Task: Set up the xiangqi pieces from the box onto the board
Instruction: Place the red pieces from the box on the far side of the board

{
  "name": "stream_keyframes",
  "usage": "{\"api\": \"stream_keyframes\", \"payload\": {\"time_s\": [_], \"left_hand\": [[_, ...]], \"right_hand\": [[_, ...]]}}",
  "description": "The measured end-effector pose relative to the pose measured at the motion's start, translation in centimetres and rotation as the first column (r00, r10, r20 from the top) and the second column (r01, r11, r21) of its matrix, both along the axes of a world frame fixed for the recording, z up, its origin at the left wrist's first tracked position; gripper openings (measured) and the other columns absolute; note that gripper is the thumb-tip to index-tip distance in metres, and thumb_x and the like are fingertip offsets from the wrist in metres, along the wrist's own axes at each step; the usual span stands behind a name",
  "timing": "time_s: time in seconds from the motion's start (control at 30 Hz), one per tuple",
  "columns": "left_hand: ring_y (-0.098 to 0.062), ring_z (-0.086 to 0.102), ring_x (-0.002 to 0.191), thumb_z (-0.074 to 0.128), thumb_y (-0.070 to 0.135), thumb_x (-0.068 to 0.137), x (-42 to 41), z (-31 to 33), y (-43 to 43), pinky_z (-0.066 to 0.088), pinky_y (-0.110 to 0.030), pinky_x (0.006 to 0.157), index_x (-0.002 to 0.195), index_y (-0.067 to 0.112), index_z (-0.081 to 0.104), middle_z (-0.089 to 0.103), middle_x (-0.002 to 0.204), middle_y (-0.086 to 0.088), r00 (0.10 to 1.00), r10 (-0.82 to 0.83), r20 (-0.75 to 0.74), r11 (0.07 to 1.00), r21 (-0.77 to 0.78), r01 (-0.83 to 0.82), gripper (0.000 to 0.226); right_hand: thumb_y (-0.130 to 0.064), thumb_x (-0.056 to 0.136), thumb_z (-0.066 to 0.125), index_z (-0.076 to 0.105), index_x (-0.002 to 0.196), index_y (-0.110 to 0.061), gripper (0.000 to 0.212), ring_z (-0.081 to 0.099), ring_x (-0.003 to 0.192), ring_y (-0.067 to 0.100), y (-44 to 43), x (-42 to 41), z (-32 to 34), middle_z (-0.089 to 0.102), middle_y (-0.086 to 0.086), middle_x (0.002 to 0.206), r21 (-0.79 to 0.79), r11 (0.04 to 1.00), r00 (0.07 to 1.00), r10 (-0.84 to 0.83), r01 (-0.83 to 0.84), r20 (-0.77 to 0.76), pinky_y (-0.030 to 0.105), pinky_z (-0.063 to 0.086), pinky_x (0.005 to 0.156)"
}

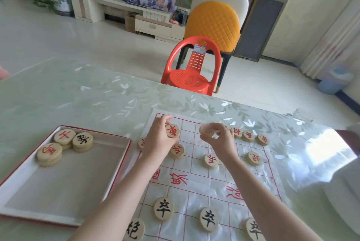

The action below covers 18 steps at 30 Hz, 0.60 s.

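Observation:
A white xiangqi board with red lines lies on the table. My left hand is shut on a red-lettered wooden piece over the board's far left corner. My right hand pinches another piece, blurred, above the far row. Three red pieces sit in the far row to the right. Red pieces stand in the row nearer me. Black-lettered pieces line the near half. The open box at left holds a few stacked pieces in its far corner.
A pale green floral cover spreads over the table. A red plastic chair and an orange-and-white chair stand beyond the far edge. A clear glass object sits at the table's right edge. A white cloth lies at right.

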<state>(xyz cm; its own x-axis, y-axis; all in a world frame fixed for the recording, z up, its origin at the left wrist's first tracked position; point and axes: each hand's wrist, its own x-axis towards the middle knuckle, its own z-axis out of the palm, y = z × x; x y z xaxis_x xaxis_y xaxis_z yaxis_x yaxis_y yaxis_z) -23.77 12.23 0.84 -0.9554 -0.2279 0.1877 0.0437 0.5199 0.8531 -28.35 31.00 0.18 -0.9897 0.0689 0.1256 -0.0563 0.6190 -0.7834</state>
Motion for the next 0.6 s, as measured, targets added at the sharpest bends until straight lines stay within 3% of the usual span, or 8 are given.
{"api": "stream_keyframes", "payload": {"time_s": [0.07, 0.17, 0.33, 0.47, 0.6], "left_hand": [[-0.016, 0.053, 0.103, 0.078, 0.011, 0.064, -0.9, -0.5, 0.1, 0.029, -0.013, 0.07, 0.119, 0.019, 0.052, 0.055, 0.11, 0.001, 1.0, -0.001, 0.026, 1.0, -0.021, 0.001, 0.061], [-0.016, 0.053, 0.103, 0.077, 0.013, 0.065, -1.9, -0.9, 0.0, 0.037, -0.022, 0.077, 0.119, 0.02, 0.052, 0.056, 0.111, 0.003, 0.999, -0.005, 0.032, 0.999, -0.051, 0.006, 0.06], [-0.019, 0.056, 0.102, 0.078, 0.01, 0.063, -3.9, -1.2, -0.3, 0.047, -0.035, 0.089, 0.121, 0.021, 0.05, 0.058, 0.11, 0.002, 0.998, -0.053, 0.042, 0.998, -0.025, 0.054, 0.065], [-0.017, 0.055, 0.104, 0.078, 0.007, 0.063, -5.1, -1.9, -0.2, 0.044, -0.029, 0.093, 0.122, 0.02, 0.05, 0.06, 0.107, 0.002, 0.994, -0.093, 0.051, 0.995, -0.02, 0.094, 0.067], [-0.011, 0.052, 0.104, 0.077, 0.004, 0.065, -5.8, -2.2, 0.3, 0.036, -0.017, 0.086, 0.125, 0.018, 0.049, 0.06, 0.111, 0.002, 0.989, -0.136, 0.064, 0.99, -0.014, 0.137, 0.068]], "right_hand": [[-0.027, 0.073, 0.075, 0.058, 0.116, -0.018, 0.048, 0.039, 0.113, 0.023, 1.1, -1.4, -0.2, 0.056, 0.002, 0.115, 0.056, 0.998, 0.999, -0.038, 0.037, 0.02, 0.03, 0.031, 0.091], [-0.032, 0.075, 0.072, 0.056, 0.12, -0.02, 0.049, 0.034, 0.113, 0.023, 2.0, -3.6, -0.3, 0.056, 0.0, 0.12, 0.162, 0.983, 0.994, -0.094, 0.083, 0.058, 0.031, 0.023, 0.086], [-0.038, 0.077, 0.068, 0.053, 0.124, -0.023, 0.052, 0.031, 0.119, 0.027, 1.7, -6.5, -1.6, 0.052, 0.004, 0.123, 0.364, 0.928, 0.991, -0.117, 0.084, 0.069, 0.038, 0.023, 0.097], [-0.039, 0.076, 0.07, 0.055, 0.12, -0.027, 0.048, 0.028, 0.121, 0.03, 1.4, -7.4, -2.6, 0.043, 0.007, 0.126, 0.431, 0.898, 0.988, -0.134, 0.089, 0.075, 0.041, 0.021, 0.103], [-0.037, 0.076, 0.07, 0.056, 0.12, -0.029, 0.047, 0.025, 0.123, 0.032, 1.4, -8.0, -2.8, 0.039, 0.008, 0.128, 0.414, 0.901, 0.983, -0.17, 0.126, 0.07, 0.042, 0.02, 0.107]]}}
